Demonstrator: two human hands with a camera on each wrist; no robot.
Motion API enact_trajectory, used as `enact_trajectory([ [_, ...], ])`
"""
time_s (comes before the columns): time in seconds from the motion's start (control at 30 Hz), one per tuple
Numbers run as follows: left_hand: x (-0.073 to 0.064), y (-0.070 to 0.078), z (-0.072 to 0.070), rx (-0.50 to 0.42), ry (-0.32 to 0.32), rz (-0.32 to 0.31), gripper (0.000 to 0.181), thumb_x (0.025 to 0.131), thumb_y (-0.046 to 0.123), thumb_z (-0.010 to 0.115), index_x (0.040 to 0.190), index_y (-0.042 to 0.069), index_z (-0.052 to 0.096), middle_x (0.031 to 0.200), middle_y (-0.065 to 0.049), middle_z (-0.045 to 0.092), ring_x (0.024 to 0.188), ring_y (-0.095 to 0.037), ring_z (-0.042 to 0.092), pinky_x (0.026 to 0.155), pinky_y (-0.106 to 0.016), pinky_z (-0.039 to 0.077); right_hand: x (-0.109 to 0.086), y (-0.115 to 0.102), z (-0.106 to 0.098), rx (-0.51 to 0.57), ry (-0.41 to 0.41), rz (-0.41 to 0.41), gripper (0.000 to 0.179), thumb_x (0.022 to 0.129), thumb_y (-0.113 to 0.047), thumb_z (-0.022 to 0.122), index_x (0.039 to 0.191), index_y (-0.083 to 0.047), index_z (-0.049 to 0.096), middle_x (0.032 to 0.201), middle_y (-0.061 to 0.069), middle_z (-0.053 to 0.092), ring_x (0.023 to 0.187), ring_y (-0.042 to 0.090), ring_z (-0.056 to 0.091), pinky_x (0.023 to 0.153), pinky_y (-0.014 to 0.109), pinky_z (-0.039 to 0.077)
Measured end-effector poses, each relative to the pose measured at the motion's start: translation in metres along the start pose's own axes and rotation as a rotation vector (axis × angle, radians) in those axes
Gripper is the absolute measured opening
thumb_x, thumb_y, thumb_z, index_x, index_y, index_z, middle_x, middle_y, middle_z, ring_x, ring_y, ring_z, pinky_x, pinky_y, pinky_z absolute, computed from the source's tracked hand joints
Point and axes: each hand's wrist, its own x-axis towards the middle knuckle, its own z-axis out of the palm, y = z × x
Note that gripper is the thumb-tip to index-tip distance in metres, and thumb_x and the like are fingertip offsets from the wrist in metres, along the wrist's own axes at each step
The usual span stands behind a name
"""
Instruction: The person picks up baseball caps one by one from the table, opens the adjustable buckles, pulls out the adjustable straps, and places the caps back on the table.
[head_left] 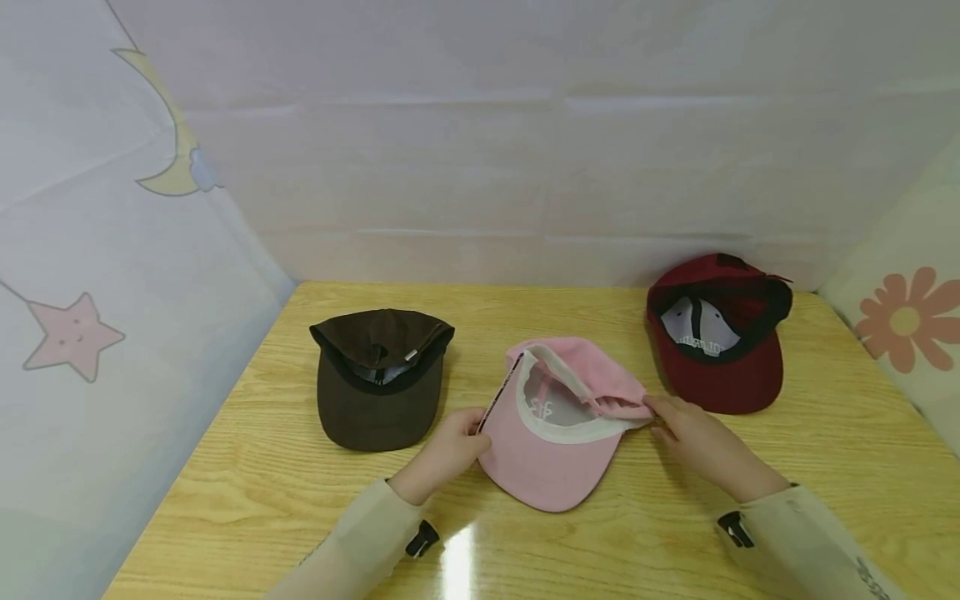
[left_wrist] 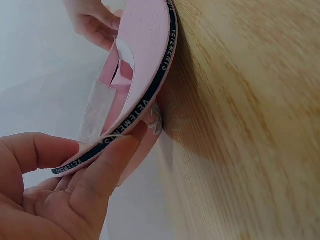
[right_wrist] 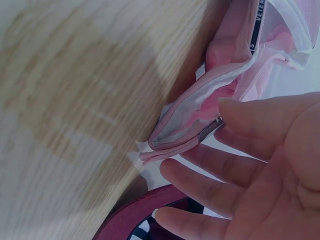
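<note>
A pink baseball cap (head_left: 555,467) lies tilted between both hands, its white-lined inside facing up and its brim toward me. My left hand (head_left: 452,446) pinches the brim's left edge between thumb and fingers. A black band with white VETEMENTS lettering (left_wrist: 145,107) runs along that edge in the left wrist view. On the cap's other side my right hand (head_left: 701,442) pinches the back strap, with thumb and index finger at its dark buckle (right_wrist: 210,129). The other right fingers are spread, as the right wrist view shows.
A dark brown cap (head_left: 378,417) lies upturned on the wooden table (head_left: 247,467) at the left. At the back right lies a dark red cap (head_left: 738,383), close beyond my right hand. Printed cloth walls (head_left: 465,167) stand along the table's back and sides.
</note>
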Motion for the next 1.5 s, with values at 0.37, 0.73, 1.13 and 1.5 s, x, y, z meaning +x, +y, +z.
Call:
enact_trajectory([
  [0.37,0.002,-0.005,-0.002,-0.012,0.017,-0.002,0.032,0.078,-0.015,0.042,0.104,-0.015,0.062,0.058,0.002,0.043,0.046,-0.007,0.034,0.046,-0.022,0.032,0.0,-0.002,0.002,-0.066,0.064,-0.04,0.033,0.08,0.002,0.075,0.109,0.01,0.065,0.095,0.016,0.063,0.085,0.033,0.062,0.075,0.047,0.052],
  [0.73,0.002,-0.006,-0.004,-0.007,0.03,-0.002,0.034,0.077,-0.014,0.043,0.105,-0.015,0.063,0.059,0.001,0.046,0.049,-0.007,0.038,0.048,-0.021,0.034,0.002,-0.001,0.003,-0.065,0.077,-0.051,0.019,0.076,0.0,0.079,0.087,-0.005,0.064,0.077,-0.002,0.054,0.069,0.013,0.048,0.061,0.034,0.045],
  [1.13,0.001,-0.006,-0.005,-0.028,0.043,-0.035,0.036,0.079,-0.012,0.046,0.11,-0.015,0.063,0.066,-0.002,0.055,0.058,-0.011,0.047,0.053,-0.024,0.04,0.002,-0.004,-0.003,-0.073,0.181,-0.086,0.018,0.072,0.003,0.072,0.084,-0.005,0.061,0.072,-0.003,0.046,0.067,0.014,0.041,0.057,0.031,0.038],
  [1.5,-0.001,0.0,-0.009,0.042,0.102,-0.014,0.036,0.088,-0.003,0.05,0.12,-0.016,0.059,0.104,-0.023,0.068,0.086,-0.022,0.064,0.067,-0.026,0.051,0.0,-0.016,-0.016,-0.034,0.213,-0.014,0.018,0.076,-0.004,0.075,0.088,0.0,0.062,0.075,-0.001,0.048,0.07,0.018,0.044,0.058,0.034,0.041],
])
